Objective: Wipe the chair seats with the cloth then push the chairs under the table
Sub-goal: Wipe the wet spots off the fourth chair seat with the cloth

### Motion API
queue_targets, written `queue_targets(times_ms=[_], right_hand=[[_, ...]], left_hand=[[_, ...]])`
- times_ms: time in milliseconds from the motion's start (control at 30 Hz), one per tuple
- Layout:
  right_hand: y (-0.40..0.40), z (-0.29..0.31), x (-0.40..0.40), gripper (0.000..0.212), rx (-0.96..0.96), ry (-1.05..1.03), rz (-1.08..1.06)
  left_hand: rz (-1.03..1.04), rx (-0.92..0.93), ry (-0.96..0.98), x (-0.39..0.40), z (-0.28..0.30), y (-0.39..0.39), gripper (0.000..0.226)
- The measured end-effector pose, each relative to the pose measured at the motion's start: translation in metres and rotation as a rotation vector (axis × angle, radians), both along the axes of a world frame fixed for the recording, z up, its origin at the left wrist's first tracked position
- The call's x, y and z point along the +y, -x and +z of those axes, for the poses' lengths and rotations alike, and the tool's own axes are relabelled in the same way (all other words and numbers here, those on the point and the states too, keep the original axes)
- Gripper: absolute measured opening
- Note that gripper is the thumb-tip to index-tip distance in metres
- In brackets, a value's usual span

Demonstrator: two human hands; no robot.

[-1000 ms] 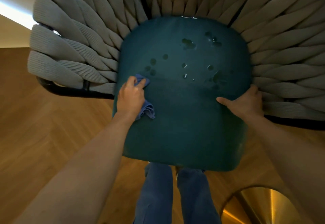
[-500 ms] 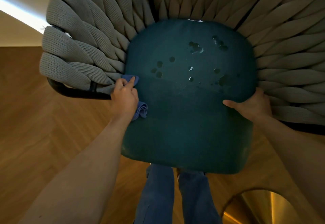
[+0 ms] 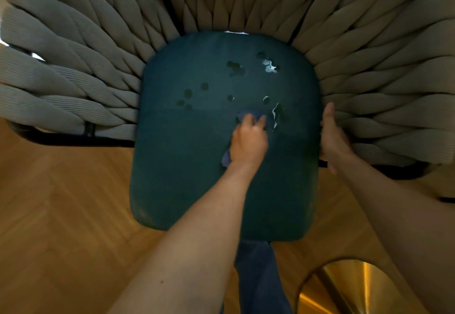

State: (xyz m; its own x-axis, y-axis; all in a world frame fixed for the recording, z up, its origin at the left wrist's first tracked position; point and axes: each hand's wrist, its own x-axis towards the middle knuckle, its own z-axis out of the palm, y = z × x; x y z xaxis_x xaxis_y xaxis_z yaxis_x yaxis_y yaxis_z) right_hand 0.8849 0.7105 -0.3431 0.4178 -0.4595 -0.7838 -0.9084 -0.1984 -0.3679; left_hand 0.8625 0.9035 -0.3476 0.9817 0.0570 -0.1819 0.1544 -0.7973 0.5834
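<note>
Since half a second ago, the left hand [image 3: 248,138] has swept the blue cloth [image 3: 248,114] from the seat's left edge to right of centre on the teal seat cushion [image 3: 187,165], just beside the wet spots [image 3: 270,66]. Its fingers curl over the cloth, forearm stretched diagonally across the cushion. Right hand [image 3: 333,138] grips the cushion's right edge (thumb pointing up along the woven backrest [image 3: 73,67])
</note>
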Motion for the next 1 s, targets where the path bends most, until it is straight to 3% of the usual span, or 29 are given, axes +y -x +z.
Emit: queue_targets(times_ms=[167,333,467,567,833,1000], right_hand=[[0.000,0.008,0.002,0.144,-0.044,-0.061,-0.002],[-0.002,0.031,0.013,0.141,-0.063,-0.021,0.067],[-0.005,0.032,0.019,0.093,-0.037,0.082,0.210],[-0.006,0.026,0.021,0.080,-0.024,0.188,0.330],[-0.016,0.021,0.028,0.114,0.052,0.295,0.577],[-0.032,0.024,0.033,0.118,0.098,0.415,0.766]], left_hand=[[-0.235,0.116,0.013,-0.083,0.009,0.008,0.031],[-0.299,0.131,0.088,-0.109,0.016,0.016,0.020],[-0.423,0.031,-0.081,-0.080,0.016,0.010,0.028],[-0.398,0.047,-0.125,-0.047,0.011,0.000,0.030],[-0.176,-0.009,-0.205,0.073,-0.001,-0.021,0.035],[-0.110,-0.065,-0.294,0.136,-0.008,-0.026,0.038]])
